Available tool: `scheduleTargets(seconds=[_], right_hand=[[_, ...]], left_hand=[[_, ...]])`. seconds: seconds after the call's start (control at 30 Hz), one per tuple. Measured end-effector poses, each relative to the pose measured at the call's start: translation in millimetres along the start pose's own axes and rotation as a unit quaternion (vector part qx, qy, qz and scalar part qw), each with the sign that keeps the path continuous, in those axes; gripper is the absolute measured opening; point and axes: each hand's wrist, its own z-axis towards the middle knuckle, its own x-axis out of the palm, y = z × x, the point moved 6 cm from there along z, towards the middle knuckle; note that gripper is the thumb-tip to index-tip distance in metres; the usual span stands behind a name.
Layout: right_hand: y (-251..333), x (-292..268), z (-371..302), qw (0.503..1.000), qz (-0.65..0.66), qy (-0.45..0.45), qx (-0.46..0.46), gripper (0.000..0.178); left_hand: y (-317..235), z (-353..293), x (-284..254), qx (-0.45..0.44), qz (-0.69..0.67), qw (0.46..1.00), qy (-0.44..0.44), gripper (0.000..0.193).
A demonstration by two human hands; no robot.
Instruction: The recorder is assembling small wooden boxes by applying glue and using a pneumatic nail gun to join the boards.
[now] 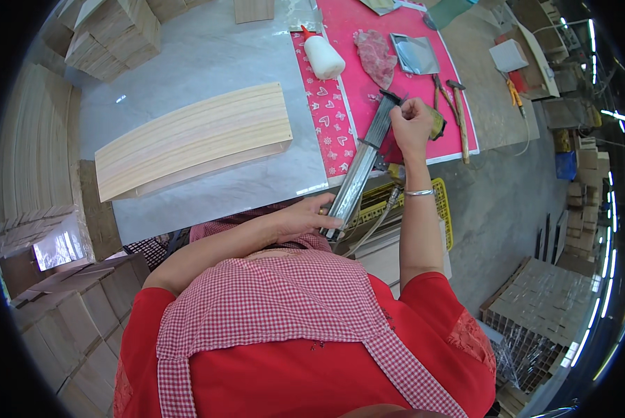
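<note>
An air nail gun (372,150) with a long metal magazine lies slanted over the table's front edge, its lower end near my apron. The fingers of my left hand (305,219) are at that lower end, holding it. My right hand (411,127) is closed in a pinch beside the gun's upper end; what it pinches, if anything, is hidden. Left of the gun, a long pale wooden box (197,136) rests on the grey tabletop.
On the pink mat (347,49) lie a white glue bottle (324,57), a crumpled pinkish bag (375,57), a silvery packet (415,54), pliers (443,94) and a hammer (460,118). A yellow crate (440,209) stands below the edge. Wood stacks (37,146) line the left.
</note>
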Motion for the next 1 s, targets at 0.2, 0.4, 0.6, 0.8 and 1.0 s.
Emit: scheduleTargets(seconds=[0.2,0.4,0.6,0.8,1.0], right_hand=[[6.7,-0.4,2.6,0.993,-0.119,-0.015,0.001,0.018],[11.9,2.7,-5.6,0.972,-0.232,0.015,0.022,0.025],[10.8,4.4,-13.2,0.967,-0.252,0.028,0.005,0.02],[17.3,-9.1,-10.6,0.977,-0.209,-0.032,-0.015,0.015],[6.7,-4.3,-15.7,0.99,-0.105,0.002,0.091,0.019]], left_hand=[[0.9,1.9,-0.7,-0.002,-0.005,1.0,0.002,0.054],[1.8,3.5,-2.9,0.002,-0.002,1.0,0.003,0.054],[0.3,2.1,-0.8,0.004,0.005,1.0,0.007,0.054],[2.5,1.1,-1.4,0.009,0.0,1.0,0.009,0.052],[9.0,3.4,-5.0,0.042,0.034,0.999,0.006,0.051]])
